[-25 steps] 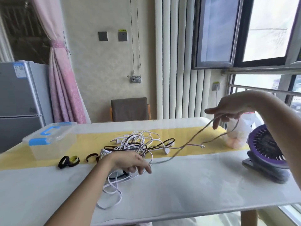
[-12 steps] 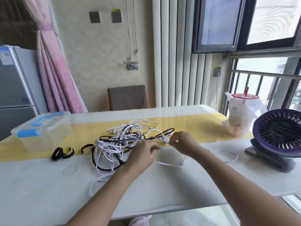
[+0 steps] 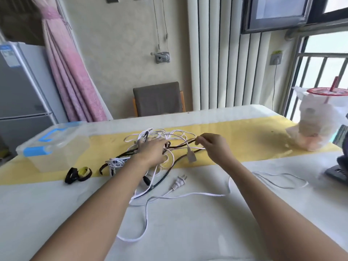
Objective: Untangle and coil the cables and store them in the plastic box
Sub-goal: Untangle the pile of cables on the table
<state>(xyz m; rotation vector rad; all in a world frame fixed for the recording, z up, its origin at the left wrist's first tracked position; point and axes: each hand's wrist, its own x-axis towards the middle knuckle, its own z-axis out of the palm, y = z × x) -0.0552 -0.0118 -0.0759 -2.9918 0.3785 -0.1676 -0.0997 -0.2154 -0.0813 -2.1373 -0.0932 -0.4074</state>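
A tangle of white and black cables [image 3: 165, 140] lies on the yellow runner at the table's middle. My left hand [image 3: 153, 150] rests on the tangle with its fingers stretched out over the cords. My right hand [image 3: 213, 146] pinches a white cable at the tangle's right edge, and a white connector [image 3: 191, 157] hangs just below it. One loose white cable with a two-pin plug [image 3: 179, 181] trails over the near table. The clear plastic box [image 3: 54, 146] with blue handle and latch stands closed at the left.
Black and yellow straps [image 3: 78, 174] lie in front of the box. A bagged drink cup [image 3: 318, 119] stands at the right, with a dark fan base [image 3: 339, 168] near the right edge. A chair [image 3: 158, 98] is behind the table.
Both hands have moved further onto the tangle on the runner. The cable that was stretched out to the right now lies slack on the near table. The camera has tilted down.
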